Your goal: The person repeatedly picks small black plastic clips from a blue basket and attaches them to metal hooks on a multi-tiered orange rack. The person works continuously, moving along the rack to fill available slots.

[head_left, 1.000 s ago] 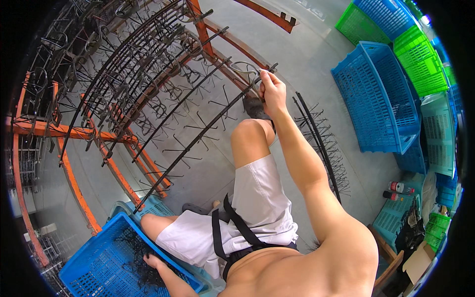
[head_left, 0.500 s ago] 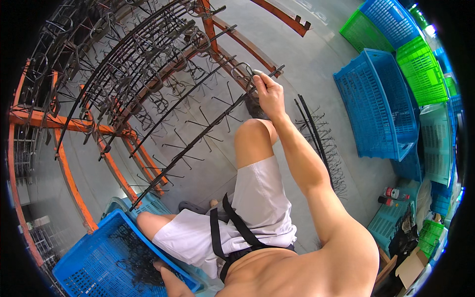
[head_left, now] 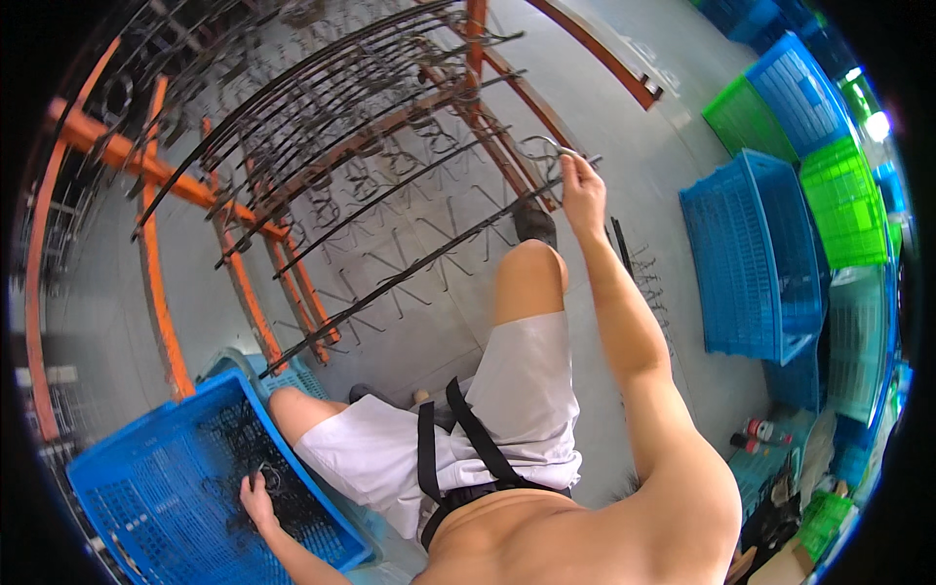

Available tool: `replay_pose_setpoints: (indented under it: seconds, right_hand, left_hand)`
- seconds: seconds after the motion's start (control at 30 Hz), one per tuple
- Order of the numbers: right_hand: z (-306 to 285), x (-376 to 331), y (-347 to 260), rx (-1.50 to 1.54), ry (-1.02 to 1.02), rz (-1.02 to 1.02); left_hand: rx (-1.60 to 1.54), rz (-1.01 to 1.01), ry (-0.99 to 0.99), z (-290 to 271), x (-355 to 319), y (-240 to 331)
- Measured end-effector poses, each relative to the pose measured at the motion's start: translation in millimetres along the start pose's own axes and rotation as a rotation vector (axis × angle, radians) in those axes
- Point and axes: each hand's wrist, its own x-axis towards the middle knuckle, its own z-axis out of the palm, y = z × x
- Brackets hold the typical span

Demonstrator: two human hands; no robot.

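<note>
My right hand (head_left: 584,195) is raised at the upper middle, its fingers pinching a curved metal loop (head_left: 542,147) at the end of a long dark rod (head_left: 429,258). Whether the loop is joined to the rod is unclear. Thin bent hooks stick out along both sides of the rod, which slants down to the left. My left hand (head_left: 257,503) is inside the blue basket (head_left: 146,414) at lower left, its fingers closed at a curved wire piece (head_left: 272,477). Dark tangled wire pieces (head_left: 304,515) lie around it in the basket.
An orange metal rack (head_left: 161,302) with many dark rods and hanging wire loops fills the upper left. More hooked rods (head_left: 621,249) lie on the floor beyond my right forearm. Blue crates (head_left: 731,263), green crates (head_left: 843,205) and bottles (head_left: 765,429) stand along the right.
The view has shifted. My left hand has come further into view, now over the wire pieces in the basket. My right hand stays at the rod's upper end.
</note>
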Motion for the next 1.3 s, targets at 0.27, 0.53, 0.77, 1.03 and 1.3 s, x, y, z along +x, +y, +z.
replay_pose_setpoints:
  seconds: [0.27,0.53,0.77,1.03,1.3]
  right_hand:
    - [7,-25,-28,-0.794,0.406,-0.567]
    - [113,-288,-205,0.274,-1.154,-0.642]
    - [193,-328,-222,0.607,-1.554,-0.754]
    - [170,-314,-188,1.039,-1.514,0.429]
    - [45,-137,-105,0.854,0.085,0.218]
  left_hand:
    - [-1.193,-0.022,0.008,-20,-26,47]
    - [-1.198,0.19,-0.034,-15,-53,86]
    - [-1.127,0.185,-0.242,-8,-55,108]
    - [-1.701,0.224,-0.56,-12,-19,62]
    - [-0.077,0.424,0.416,-23,32,-32]
